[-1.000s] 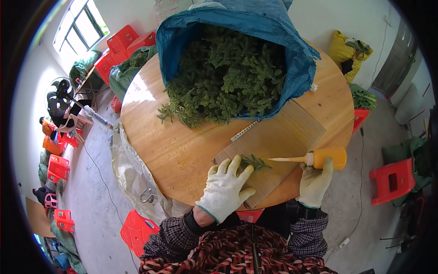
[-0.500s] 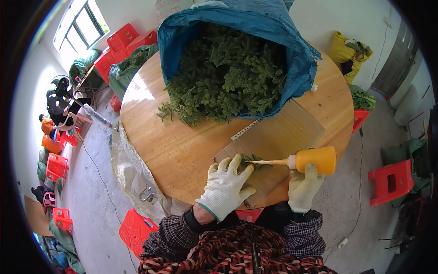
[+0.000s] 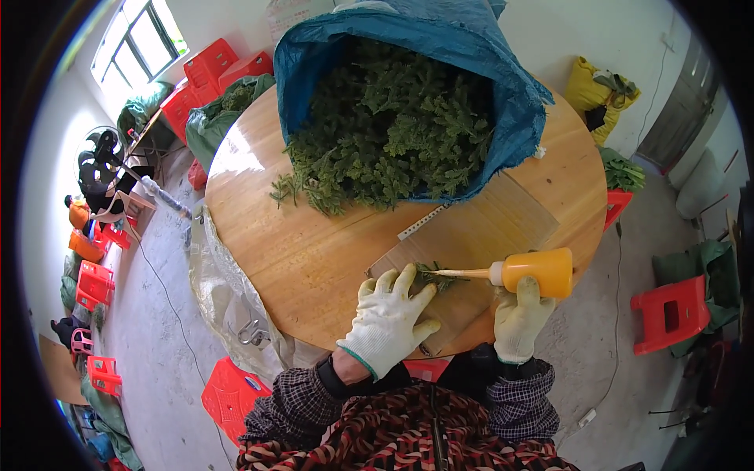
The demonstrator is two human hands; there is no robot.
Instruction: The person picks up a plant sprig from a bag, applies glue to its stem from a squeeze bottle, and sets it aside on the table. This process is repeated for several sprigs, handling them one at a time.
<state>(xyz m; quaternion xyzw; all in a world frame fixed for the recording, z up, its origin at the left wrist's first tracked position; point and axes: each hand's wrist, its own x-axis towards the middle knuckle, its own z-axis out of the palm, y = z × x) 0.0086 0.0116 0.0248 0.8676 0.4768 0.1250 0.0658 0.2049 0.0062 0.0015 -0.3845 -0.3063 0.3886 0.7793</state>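
Note:
My left hand (image 3: 386,320), in a white knit glove, lies palm down on a flattened piece of cardboard (image 3: 503,224) near the table's front edge. Under its fingertips it pins a small green fir sprig (image 3: 441,279); the sprig's lower part is hidden by the fingers. My right hand (image 3: 520,323), gloved likewise, is closed around the underside of a yellow squeeze bottle (image 3: 539,272) held nearly level. The bottle's long thin nozzle (image 3: 470,273) points left, its pale tip over the sprig beside my left fingers. Whether anything comes out cannot be made out.
A big blue sack (image 3: 518,118) full of fir branches (image 3: 393,129) opens toward me on the round wooden table (image 3: 290,259). Clear plastic sheeting (image 3: 236,294) hangs off the left edge. Red stools (image 3: 670,315) stand on both sides, and a fan (image 3: 100,169) at left.
The bottle's nozzle tip has risen slightly and moved a little to the right over the sprig. My left hand stays in place on the cardboard.

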